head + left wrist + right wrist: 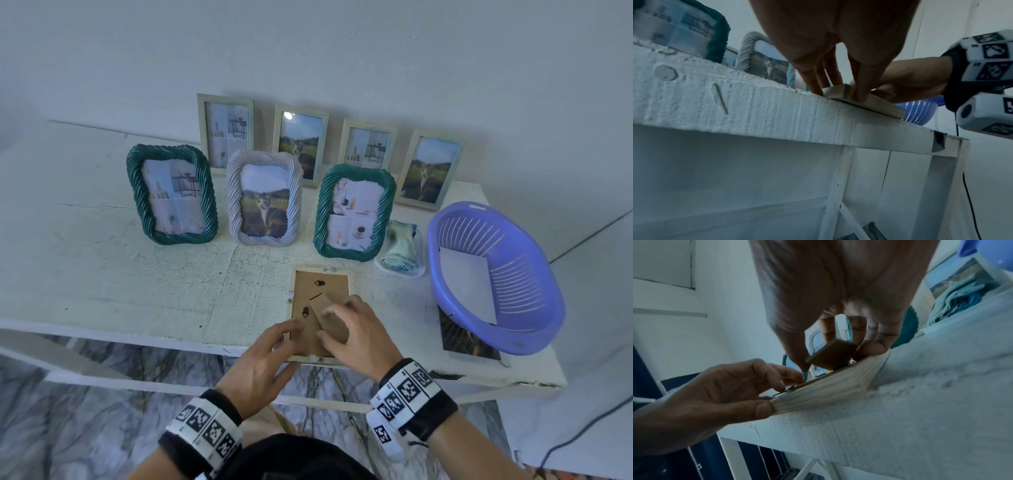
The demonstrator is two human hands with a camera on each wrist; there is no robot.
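Note:
A pale wooden picture frame lies face down at the front edge of the white table, brown backing up. Its brown cardboard stand is lifted at an angle off the backing. My right hand pinches this stand between thumb and fingers. My left hand grips the frame's near left corner, with the thumb against the front edge and curled fingers on top by a small metal tab. In the left wrist view the fingers press down on the frame.
Several photo frames stand behind: two green rope frames, a grey one, plain pale ones against the wall. At right are a purple basket holding a white sheet, a photo print under it, and a clear tray with blue cloth.

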